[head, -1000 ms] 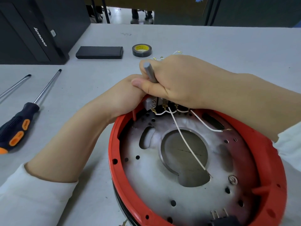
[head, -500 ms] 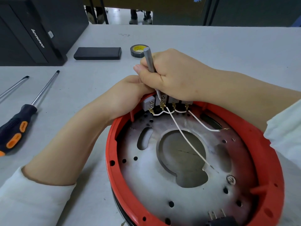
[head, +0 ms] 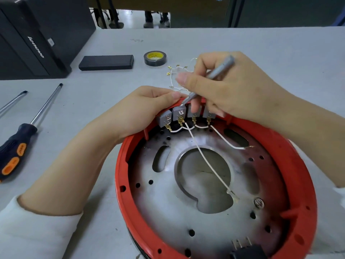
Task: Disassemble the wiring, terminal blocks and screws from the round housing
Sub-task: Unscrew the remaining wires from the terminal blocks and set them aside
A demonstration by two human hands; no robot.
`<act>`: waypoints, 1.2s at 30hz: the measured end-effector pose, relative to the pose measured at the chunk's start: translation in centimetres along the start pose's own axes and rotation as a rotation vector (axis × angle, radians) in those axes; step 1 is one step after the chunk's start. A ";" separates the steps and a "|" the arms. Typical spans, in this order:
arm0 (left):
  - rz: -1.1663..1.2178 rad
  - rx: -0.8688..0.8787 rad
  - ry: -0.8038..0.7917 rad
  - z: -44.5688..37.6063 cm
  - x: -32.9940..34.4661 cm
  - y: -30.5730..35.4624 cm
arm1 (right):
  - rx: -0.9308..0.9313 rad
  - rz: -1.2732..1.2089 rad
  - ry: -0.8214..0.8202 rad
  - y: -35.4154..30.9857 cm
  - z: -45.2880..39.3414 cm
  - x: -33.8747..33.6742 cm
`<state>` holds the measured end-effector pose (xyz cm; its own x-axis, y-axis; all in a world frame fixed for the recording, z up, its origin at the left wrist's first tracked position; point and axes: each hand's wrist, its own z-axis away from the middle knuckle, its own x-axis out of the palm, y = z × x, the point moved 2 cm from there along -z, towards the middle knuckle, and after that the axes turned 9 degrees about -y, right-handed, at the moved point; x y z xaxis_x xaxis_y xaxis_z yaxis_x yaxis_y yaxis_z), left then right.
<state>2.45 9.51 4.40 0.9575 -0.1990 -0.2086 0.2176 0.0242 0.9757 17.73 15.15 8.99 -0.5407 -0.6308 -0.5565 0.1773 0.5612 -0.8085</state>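
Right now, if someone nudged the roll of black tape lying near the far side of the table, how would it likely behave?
The tape roll lies flat on the table, hole upward, so a nudge would probably slide it, not roll it. It looks small and hollow, so likely light. Stood on edge, its round rim would probably let it roll.

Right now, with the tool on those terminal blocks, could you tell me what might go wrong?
1. The right hand holds the slim tool tilted, tip at the second grey block; it could slip off toward the left thumb just beside it.
2. The long white wire is still attached there; prying the block may strain it.
3. A freed screw could drop through the plate's holes.
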 end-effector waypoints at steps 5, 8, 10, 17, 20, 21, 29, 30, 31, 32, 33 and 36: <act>-0.076 -0.029 0.044 0.1 -0.1 0.2 | 0.110 -0.195 0.063 1.4 1.3 0.2; -0.082 -0.037 0.042 0.2 -0.1 0.2 | 0.092 -0.200 0.142 1.6 1.4 0.1; -0.068 -0.038 0.028 0.3 0.0 0.3 | 0.090 -0.144 0.198 1.7 1.4 0.1; -0.041 -0.065 0.026 0.3 -0.1 0.1 | 0.169 -0.122 0.233 1.8 1.3 0.1; -0.032 -0.068 0.022 0.3 0.0 0.1 | 0.175 -0.161 0.201 1.8 1.1 0.2; -0.033 -0.067 0.025 0.3 0.0 0.1 | 0.178 -0.172 0.192 1.8 1.0 0.2; -0.055 -0.067 0.034 0.3 -0.1 0.1 | 0.204 -0.194 0.166 1.8 0.9 0.3; -0.061 -0.069 0.034 0.2 -0.2 0.1 | 0.204 -0.194 0.167 1.8 0.9 0.3; -0.066 -0.068 0.033 0.2 -0.2 0.0 | 0.203 -0.193 0.167 1.8 0.9 0.4; -0.072 -0.066 0.034 0.2 -0.2 0.0 | 0.202 -0.192 0.165 1.8 0.9 0.4; -0.079 -0.064 0.035 0.2 -0.2 0.0 | 0.200 -0.191 0.161 1.8 0.9 0.5; -0.093 -0.055 0.043 0.2 -0.1 0.1 | 0.198 -0.184 0.148 1.8 0.9 0.6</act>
<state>2.29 9.34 4.54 0.9396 -0.1607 -0.3023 0.3152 0.0619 0.9470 18.42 15.30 7.08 -0.6899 -0.6189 -0.3755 0.2148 0.3204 -0.9226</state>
